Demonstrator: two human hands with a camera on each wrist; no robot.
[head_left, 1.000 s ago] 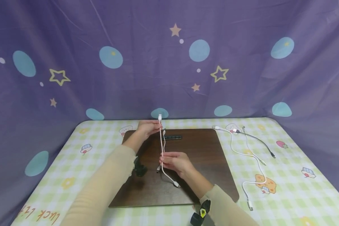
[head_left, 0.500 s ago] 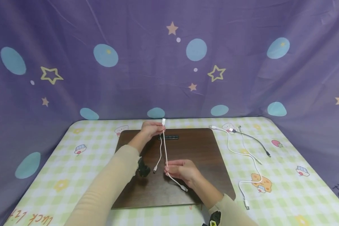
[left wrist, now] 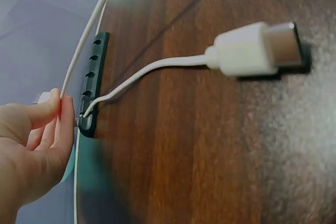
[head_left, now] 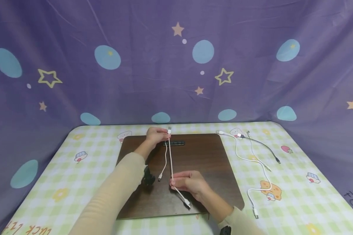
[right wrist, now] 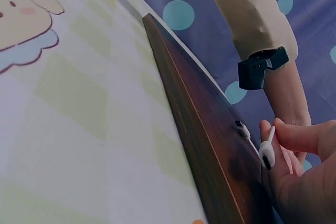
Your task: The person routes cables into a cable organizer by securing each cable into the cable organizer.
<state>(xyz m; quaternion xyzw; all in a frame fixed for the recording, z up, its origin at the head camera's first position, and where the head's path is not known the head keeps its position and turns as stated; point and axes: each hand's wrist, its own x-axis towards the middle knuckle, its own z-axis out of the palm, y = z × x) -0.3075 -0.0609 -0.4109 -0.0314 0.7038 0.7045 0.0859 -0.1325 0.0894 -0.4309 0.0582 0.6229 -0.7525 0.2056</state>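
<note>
A white USB cable (head_left: 171, 156) runs taut between both hands over a dark brown wooden board (head_left: 206, 163). My left hand (head_left: 156, 134) pinches it just below its USB-A plug (head_left: 169, 130), at the board's far side. Nearer to me, my right hand (head_left: 191, 182) pinches it between thumb and fingertips, short of the other plug (head_left: 187, 203), which hangs past the fingers. Close by the left fingertips lies a dark slotted cable holder (left wrist: 93, 74). A second white cable (left wrist: 152, 66) sits in its end slot, with its USB-C plug (left wrist: 244, 51) lying toward me.
Right of the board, two white cables (head_left: 260, 189) and a short dark cable (head_left: 264, 143) lie on the checked tablecloth (head_left: 291, 182). A purple patterned curtain (head_left: 153, 81) hangs behind the table. Each wrist carries a dark camera mount (head_left: 148, 178).
My right hand has drawn nearer to me along the board, and the held cable is straighter. The left hand with the USB-A plug has come slightly lower. The second cable's plug now shows left of it.
</note>
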